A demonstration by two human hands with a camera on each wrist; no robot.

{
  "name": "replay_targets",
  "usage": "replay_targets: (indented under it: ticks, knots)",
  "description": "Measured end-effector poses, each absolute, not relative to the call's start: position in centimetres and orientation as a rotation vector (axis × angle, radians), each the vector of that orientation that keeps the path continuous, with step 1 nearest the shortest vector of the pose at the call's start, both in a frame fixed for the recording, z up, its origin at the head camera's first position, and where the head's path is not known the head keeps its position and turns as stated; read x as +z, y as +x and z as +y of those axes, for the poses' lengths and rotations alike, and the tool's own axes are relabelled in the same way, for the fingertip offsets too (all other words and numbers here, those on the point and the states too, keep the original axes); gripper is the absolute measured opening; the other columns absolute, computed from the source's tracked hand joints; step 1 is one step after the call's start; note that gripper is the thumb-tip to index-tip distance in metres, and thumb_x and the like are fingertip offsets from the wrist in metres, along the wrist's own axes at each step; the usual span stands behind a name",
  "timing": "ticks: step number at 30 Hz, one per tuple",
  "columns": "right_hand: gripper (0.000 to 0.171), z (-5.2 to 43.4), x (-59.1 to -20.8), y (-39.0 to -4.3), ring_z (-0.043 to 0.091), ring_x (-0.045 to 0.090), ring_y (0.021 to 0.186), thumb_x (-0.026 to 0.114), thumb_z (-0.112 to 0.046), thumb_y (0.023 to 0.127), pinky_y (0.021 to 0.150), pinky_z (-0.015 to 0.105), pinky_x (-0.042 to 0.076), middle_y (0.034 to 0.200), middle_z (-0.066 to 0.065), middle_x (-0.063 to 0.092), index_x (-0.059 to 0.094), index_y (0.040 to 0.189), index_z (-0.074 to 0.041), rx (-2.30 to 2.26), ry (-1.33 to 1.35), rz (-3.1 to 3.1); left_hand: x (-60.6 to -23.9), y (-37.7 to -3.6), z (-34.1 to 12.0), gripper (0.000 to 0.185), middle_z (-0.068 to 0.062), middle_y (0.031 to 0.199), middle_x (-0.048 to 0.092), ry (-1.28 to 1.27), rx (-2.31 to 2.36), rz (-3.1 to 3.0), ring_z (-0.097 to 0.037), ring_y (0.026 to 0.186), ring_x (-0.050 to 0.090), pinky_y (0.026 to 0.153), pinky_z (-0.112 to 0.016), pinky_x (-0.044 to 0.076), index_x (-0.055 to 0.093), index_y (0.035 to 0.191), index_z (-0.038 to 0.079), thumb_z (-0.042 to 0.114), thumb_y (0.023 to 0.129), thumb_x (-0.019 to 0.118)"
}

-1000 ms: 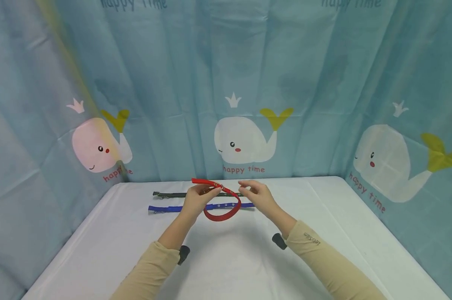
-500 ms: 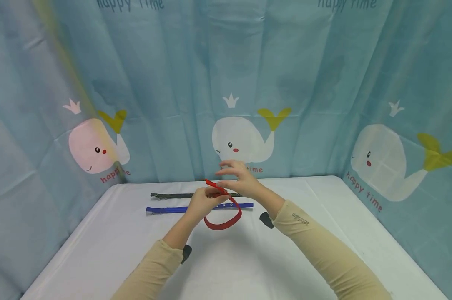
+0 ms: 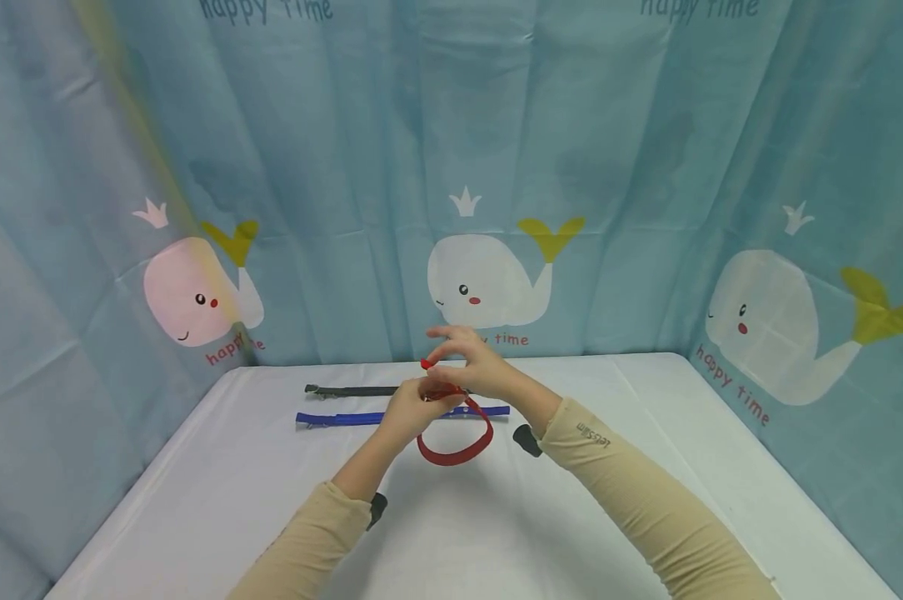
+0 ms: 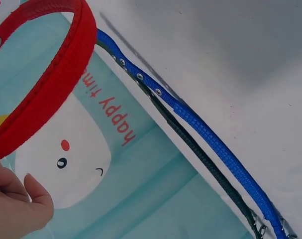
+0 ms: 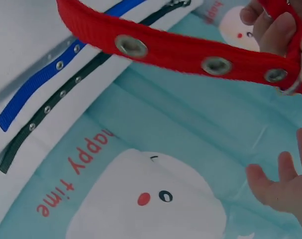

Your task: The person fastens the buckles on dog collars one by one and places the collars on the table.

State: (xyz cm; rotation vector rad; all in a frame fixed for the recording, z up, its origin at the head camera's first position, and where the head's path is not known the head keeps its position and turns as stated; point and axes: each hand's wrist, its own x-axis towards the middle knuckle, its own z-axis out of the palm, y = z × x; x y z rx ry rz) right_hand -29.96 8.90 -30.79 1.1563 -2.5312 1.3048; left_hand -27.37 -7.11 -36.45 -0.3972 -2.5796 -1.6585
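Observation:
Above the white table (image 3: 496, 533) hangs a red collar (image 3: 456, 448), bent into a loop. My left hand (image 3: 420, 402) grips it at the top, by the metal buckle. My right hand (image 3: 441, 355) sits just above and pinches the strap's free red tip, its other fingers spread. The left wrist view shows the red collar (image 4: 46, 94) arching over my left fingertips (image 4: 21, 206). In the right wrist view the red collar (image 5: 175, 50) with its metal eyelets runs to the buckle at the upper right. A blue collar (image 3: 331, 417) and a black collar (image 3: 346, 390) lie flat behind the hands.
A blue curtain with white whales (image 3: 489, 283) closes the table in at the back and on both sides. The blue collar (image 4: 215, 149) and black collar (image 4: 200, 159) lie parallel near the table's far edge.
My right hand has moved left from beside the loop to the strap's free end and taken hold of it. The end now stands up and the loop hangs slightly lower.

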Motion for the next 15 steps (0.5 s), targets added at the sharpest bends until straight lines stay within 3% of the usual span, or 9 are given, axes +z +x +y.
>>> replay_targets:
  ticks: [3, 7, 9, 13, 15]
  knots:
    - [0.015, 9.2, -31.2, -30.2, 0.029, 0.037, 0.131, 0.062, -0.014, 0.095, 0.101, 0.053, 0.036, 0.138, 0.012, 0.051, 0.067, 0.103, -0.002, 1.431, 1.062, -2.502, -36.8, -27.4, -7.2, 0.029, -0.004, 0.101, 0.070, -0.392, -1.667, -2.560, -0.023, 0.096, 0.063, 0.080, -0.040, 0.054, 0.071, 0.109, 0.006, 0.026, 0.088, 0.073]
    - [0.017, 9.6, -31.6, -30.2, 0.027, 0.054, 0.106, 0.060, -0.014, 0.097, 0.088, 0.043, 0.046, 0.114, 0.011, 0.064, 0.062, 0.106, -0.001, 1.618, 0.939, -2.438, -37.0, -27.4, -7.4, 0.026, -0.002, 0.097, 0.071, -0.351, -1.602, -2.530, -0.021, 0.093, 0.060, 0.080, -0.038, 0.050, 0.074, 0.105, 0.009, 0.028, 0.087, 0.074]
    - [0.017, 9.8, -31.8, -30.1, 0.030, 0.057, 0.094, 0.058, -0.013, 0.098, 0.081, 0.039, 0.049, 0.104, 0.012, 0.066, 0.059, 0.108, 0.001, 1.683, 0.925, -2.408, -37.0, -27.4, -7.4, 0.023, -0.001, 0.094, 0.071, -0.361, -1.511, -2.509, -0.021, 0.092, 0.057, 0.085, -0.041, 0.043, 0.075, 0.103, 0.011, 0.027, 0.086, 0.075]
    - [0.018, 9.9, -31.9, -30.0, 0.027, 0.057, 0.085, 0.053, -0.013, 0.100, 0.074, 0.034, 0.049, 0.098, 0.013, 0.067, 0.055, 0.110, 0.003, 1.775, 0.902, -2.352, -36.8, -27.4, -7.3, 0.019, 0.000, 0.088, 0.072, -0.434, -1.334, -2.474, -0.022, 0.092, 0.051, 0.086, -0.051, 0.030, 0.077, 0.099, 0.012, 0.025, 0.085, 0.077]
    - [0.020, 10.0, -32.0, -30.1, 0.022, 0.056, 0.082, 0.053, -0.013, 0.100, 0.071, 0.031, 0.048, 0.097, 0.013, 0.067, 0.054, 0.110, 0.005, 1.816, 0.884, -2.316, -36.7, -27.3, -7.2, 0.018, 0.000, 0.086, 0.072, -0.462, -1.316, -2.480, -0.022, 0.093, 0.051, 0.086, -0.052, 0.030, 0.077, 0.097, 0.011, 0.025, 0.085, 0.076]
